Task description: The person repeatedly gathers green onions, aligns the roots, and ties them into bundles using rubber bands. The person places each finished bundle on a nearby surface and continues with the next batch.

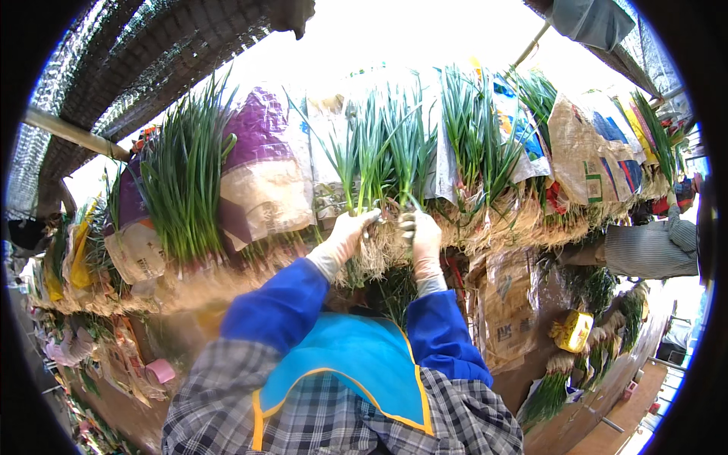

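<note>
Both my hands wear thin gloves and meet the root ends of green onion plants in front of me. My left hand (351, 227) has its fingers closed at the base of some green onions (369, 165), whose leaves point away from me. Close beside it on the right, my right hand (424, 230) is curled at the lower stems of another clump of green onions (410, 153). Whether its fingers grip a stem is hard to tell. Pale, stringy roots (382, 250) hang between the two hands.
A large bundle of green onions (185, 187) lies at the left, beside a purple and tan woven sack (267, 193). More onions (469, 136) and sacks line the bench to the right. A co-worker's striped sleeve (651, 249) shows far right, above a yellow package (571, 331).
</note>
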### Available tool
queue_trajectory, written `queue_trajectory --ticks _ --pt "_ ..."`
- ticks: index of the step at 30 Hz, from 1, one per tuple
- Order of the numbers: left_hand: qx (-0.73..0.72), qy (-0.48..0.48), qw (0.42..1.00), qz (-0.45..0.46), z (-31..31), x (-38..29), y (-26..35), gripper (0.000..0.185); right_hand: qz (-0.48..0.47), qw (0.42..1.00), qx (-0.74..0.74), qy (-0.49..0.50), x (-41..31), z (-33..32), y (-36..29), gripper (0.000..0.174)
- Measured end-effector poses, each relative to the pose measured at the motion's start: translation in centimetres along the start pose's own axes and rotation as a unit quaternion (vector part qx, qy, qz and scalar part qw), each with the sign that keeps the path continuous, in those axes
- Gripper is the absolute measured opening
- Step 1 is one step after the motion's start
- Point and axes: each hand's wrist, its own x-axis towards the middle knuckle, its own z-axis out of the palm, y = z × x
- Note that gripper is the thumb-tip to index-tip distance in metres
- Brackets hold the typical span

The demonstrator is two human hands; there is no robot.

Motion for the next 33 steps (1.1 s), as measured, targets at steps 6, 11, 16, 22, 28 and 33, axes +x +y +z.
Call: queue_trajectory --ticks 6,11,16,22,28,33 --pt "-0.01 0.004 1.0 0.004 -2.0 -2.7 -2.5 0.014 -0.057 0.948 -0.264 -0.169 0.3 3.4 1.8 0.025" --pt "-0.033 -0.006 0.999 0.023 -2.9 -4.4 -1.6 0.014 -0.161 0.909 -0.377 0.079 1.0 3.0 2.0 0.023" --pt "-0.174 -0.055 0.978 -0.102 -2.8 -4.6 -1.2 0.012 0.16 0.949 0.061 -0.265 1.0 3.5 1.7 0.026" --pt "-0.133 -0.009 0.99 -0.051 -2.5 -4.9 -2.6 0.016 -0.25 0.883 -0.398 -0.005 -0.6 5.9 4.2 0.024" --pt "-0.197 -0.117 0.973 0.025 -2.2 -3.9 -1.6 0.012 -0.122 0.976 -0.164 -0.078 -3.9 1.9 0.4 0.016" --pt "-0.099 -0.113 0.988 -0.04 1.0 1.0 -0.5 0.013 -0.016 0.983 -0.046 -0.177 -4.9 1.3 -1.7 0.017"
